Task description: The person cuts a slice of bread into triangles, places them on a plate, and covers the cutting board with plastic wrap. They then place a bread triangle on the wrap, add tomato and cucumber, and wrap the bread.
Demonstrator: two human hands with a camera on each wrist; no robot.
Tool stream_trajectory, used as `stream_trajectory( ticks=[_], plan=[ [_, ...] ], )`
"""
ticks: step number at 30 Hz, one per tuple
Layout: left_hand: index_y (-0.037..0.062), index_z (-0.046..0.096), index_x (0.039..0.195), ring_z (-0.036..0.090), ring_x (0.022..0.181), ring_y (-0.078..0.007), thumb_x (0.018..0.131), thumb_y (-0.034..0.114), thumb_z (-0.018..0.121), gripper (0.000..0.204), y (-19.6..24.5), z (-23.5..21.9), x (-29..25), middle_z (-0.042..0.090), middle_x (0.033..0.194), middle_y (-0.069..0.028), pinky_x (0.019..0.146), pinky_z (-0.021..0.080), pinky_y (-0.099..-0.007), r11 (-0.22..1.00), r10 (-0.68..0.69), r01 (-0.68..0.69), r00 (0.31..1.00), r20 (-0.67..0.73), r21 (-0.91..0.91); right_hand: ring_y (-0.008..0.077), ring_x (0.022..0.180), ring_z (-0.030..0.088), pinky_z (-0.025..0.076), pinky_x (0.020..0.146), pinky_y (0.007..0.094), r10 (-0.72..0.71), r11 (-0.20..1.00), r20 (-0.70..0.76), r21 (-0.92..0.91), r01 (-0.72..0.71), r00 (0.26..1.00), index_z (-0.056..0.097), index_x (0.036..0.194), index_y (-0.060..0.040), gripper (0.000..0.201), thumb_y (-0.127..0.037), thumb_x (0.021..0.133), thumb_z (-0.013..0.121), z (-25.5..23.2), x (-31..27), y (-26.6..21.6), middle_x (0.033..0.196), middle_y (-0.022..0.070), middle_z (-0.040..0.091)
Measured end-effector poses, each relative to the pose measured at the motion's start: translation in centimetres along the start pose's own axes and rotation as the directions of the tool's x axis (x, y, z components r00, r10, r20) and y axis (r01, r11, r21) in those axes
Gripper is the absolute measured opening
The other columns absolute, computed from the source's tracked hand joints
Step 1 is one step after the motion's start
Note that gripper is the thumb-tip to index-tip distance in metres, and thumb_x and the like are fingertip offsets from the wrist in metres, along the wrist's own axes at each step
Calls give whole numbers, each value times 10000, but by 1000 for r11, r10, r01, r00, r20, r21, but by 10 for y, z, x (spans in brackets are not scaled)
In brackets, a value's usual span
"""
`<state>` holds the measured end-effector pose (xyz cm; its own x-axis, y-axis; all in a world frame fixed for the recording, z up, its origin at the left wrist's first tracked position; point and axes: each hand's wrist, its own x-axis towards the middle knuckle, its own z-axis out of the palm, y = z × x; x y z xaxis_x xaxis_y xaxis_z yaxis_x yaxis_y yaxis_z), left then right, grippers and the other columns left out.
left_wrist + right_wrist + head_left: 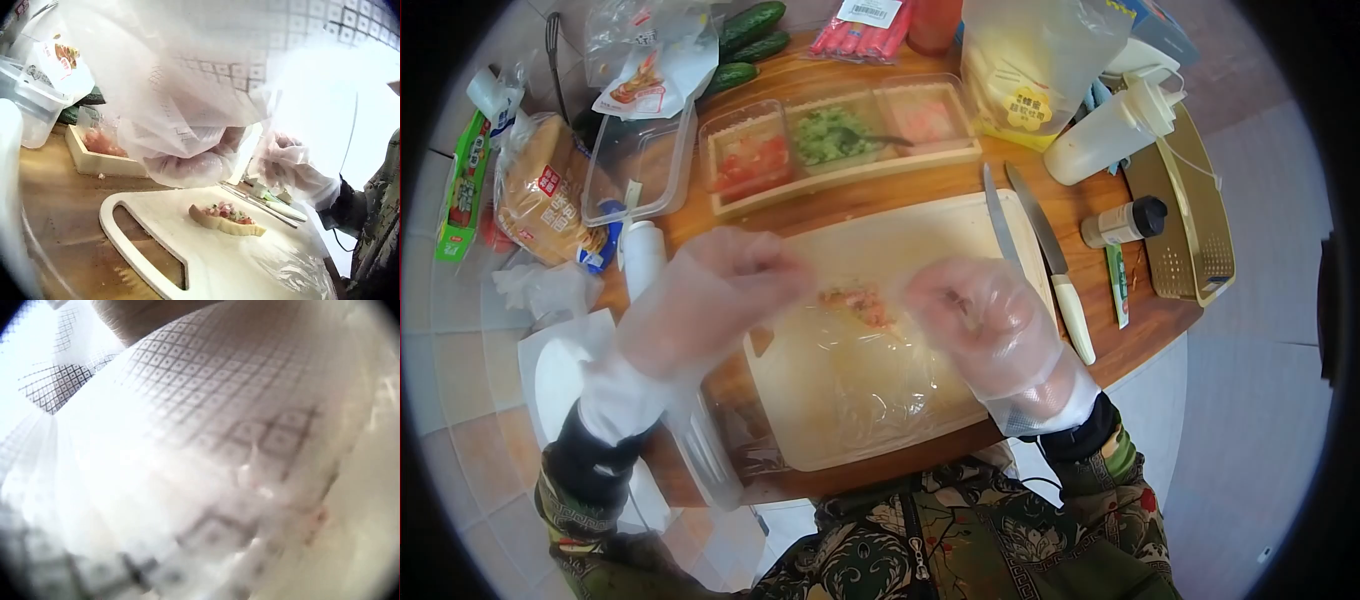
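Observation:
A slice of bread [228,221] with diced pink, red and green topping lies on the pale cutting board [820,420]. Crinkled clear plastic film [880,385] spreads over the board beside it, toward the person. Both hands wear clear plastic gloves and are raised over the board. My left hand [710,295] is left of the bread, fingers bent toward the thumb; no object shows in it. To the right of the bread, my right hand [980,310] has its fingers curled inward, with nothing visible in them. Its glove covers most of the right wrist view.
Behind the board stands a wooden tray [850,180] with tubs of red, green and pink diced food. Two knives [1050,240] lie along the right side, near a shaker [1122,222] and squeeze bottle [1110,130]. Bagged bread [545,185] and a plastic tub [640,165] stand left.

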<state>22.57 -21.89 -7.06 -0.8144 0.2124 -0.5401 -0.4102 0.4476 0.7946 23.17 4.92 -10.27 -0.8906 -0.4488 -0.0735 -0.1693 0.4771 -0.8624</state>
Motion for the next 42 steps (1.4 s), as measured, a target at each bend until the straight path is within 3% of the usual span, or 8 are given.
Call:
stream_trajectory(
  ticks=[4,7,12,19,25,28,33,42],
  plan=[
    [18,732,1025,546,728,-45,982,163,683,158,-5,-3,8,643,818,39,688,446,-222,996,73,-75,997,-39,-40,201,660,635,501,637,310,50,992,-39,116,-45,998,708,1049,-42,125,-123,976,648,-2,6,4,806,140,688],
    [17,731,1028,551,734,-46,983,161,677,160,-2,-1,14,647,835,37,689,446,-225,994,100,-104,990,-96,-33,138,667,611,483,622,291,-106,988,-142,100,121,984,696,1040,-21,126,-120,979,650,-2,13,15,798,94,686],
    [26,736,1021,547,742,-46,979,168,680,158,-2,-2,26,651,849,42,686,440,-231,987,142,-149,984,-110,-56,53,700,541,465,629,253,1,956,-231,286,67,973,678,1039,-27,107,-119,984,667,-3,30,20,796,-21,629],
    [52,745,973,518,715,-35,962,220,714,171,-3,4,43,647,828,62,655,402,-215,985,162,-173,947,-276,-15,64,724,569,480,659,259,-70,964,-353,216,154,933,682,1030,-26,125,-138,976,692,-1,57,43,797,-13,647],
    [54,747,960,506,686,-31,954,238,730,185,-9,1,55,643,807,65,632,395,-220,981,191,-195,945,-265,9,80,712,586,494,667,270,89,976,-326,217,-17,941,691,996,-12,176,-188,987,686,-4,66,44,774,9,660],
    [42,748,975,515,703,-30,956,240,730,199,-8,2,56,652,821,59,646,404,-218,976,218,-211,935,-279,54,99,696,604,501,664,281,197,919,-263,385,-84,944,704,1049,-8,241,-238,979,703,-3,61,39,773,37,678],
    [33,753,1001,529,730,-31,961,233,724,206,-4,2,55,670,845,53,670,419,-214,972,237,-225,937,-257,74,155,664,651,515,634,322,-30,993,-203,-120,6,979,749,1034,-15,342,-343,937,738,0,49,29,805,119,719],
    [39,753,997,525,715,-25,967,212,724,178,-7,3,57,666,822,63,657,410,-209,976,217,-218,943,-254,25,157,667,661,520,639,316,247,952,-158,226,-208,956,763,986,-83,216,-285,943,699,13,65,47,747,85,707]
  ],
)
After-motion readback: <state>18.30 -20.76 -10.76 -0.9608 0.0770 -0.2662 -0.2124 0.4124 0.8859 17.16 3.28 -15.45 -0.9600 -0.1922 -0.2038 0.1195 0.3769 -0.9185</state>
